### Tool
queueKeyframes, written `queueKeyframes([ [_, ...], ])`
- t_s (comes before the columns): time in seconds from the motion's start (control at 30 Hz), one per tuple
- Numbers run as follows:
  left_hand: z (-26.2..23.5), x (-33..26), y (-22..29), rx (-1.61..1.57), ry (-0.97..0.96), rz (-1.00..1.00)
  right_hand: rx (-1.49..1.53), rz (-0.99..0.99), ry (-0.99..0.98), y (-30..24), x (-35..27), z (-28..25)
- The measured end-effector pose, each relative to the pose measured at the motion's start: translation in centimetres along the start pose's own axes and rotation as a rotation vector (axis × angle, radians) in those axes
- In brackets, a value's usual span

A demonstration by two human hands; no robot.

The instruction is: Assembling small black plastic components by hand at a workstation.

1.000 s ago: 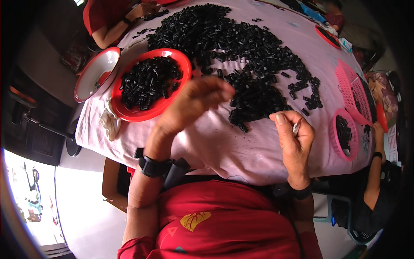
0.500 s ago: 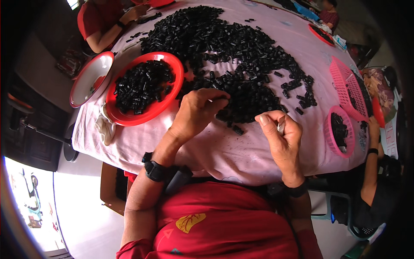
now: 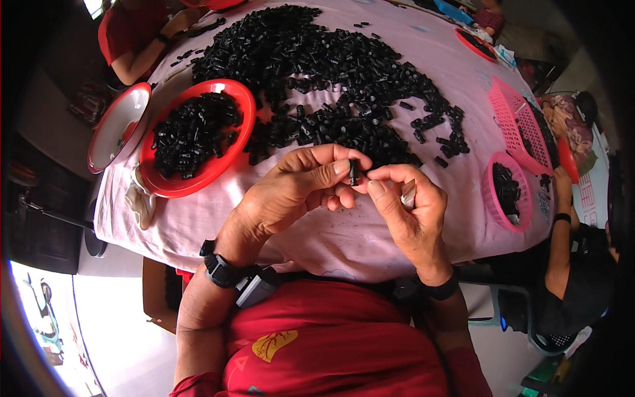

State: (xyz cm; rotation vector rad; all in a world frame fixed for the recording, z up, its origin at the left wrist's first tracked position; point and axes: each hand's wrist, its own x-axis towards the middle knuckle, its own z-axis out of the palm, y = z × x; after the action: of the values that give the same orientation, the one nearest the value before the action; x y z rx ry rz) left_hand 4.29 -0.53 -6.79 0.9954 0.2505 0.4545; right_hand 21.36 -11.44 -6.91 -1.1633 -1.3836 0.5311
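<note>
Between the thumb and forefinger of my left hand (image 3: 281, 192) a small black cylindrical piece (image 3: 354, 171) is pinched. My right hand (image 3: 420, 221) is just to its right, fingers curled, with thumb and forefinger close to the piece; whether they touch it I cannot tell. A small pale flat sliver (image 3: 408, 194) sticks out between the right hand's fingers, its kind unclear. Beyond both hands spreads a large heap of similar black pieces (image 3: 264, 56) on the pink tablecloth (image 3: 324, 238).
Left of the heap, a red dish (image 3: 247, 126) holds more black pieces, beside a white red-rimmed bowl (image 3: 135, 109) and a crumpled whitish cloth (image 3: 140, 205). On the right are a pink basket (image 3: 506, 106) and a round pink basket (image 3: 497, 210). Co-workers' arms (image 3: 559, 248) show at the edges.
My left hand has come away from the heap toward me, with a black piece now visible in its fingers. My hands have drawn together. The whole view has shifted slightly.
</note>
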Motion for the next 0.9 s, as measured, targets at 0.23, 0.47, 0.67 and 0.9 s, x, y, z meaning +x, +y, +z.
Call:
queueKeyframes([
  [0.23,0.2,0.4,-0.9,0.060,0.026,0.020,-0.205,-0.085,-0.013,-0.2,-0.4,-0.1],
  [0.47,0.9,0.3,-0.6,0.229,0.067,0.096,-0.221,0.010,-0.022,-0.9,0.0,-0.2],
  [0.67,1.0,0.2,-0.5,0.163,0.099,0.031,-0.089,0.086,0.037,0.0,-0.2,-0.3],
  [0.9,0.5,0.2,-0.7,0.106,0.049,-0.002,-0.022,0.106,0.081,-0.3,0.0,-0.1],
])
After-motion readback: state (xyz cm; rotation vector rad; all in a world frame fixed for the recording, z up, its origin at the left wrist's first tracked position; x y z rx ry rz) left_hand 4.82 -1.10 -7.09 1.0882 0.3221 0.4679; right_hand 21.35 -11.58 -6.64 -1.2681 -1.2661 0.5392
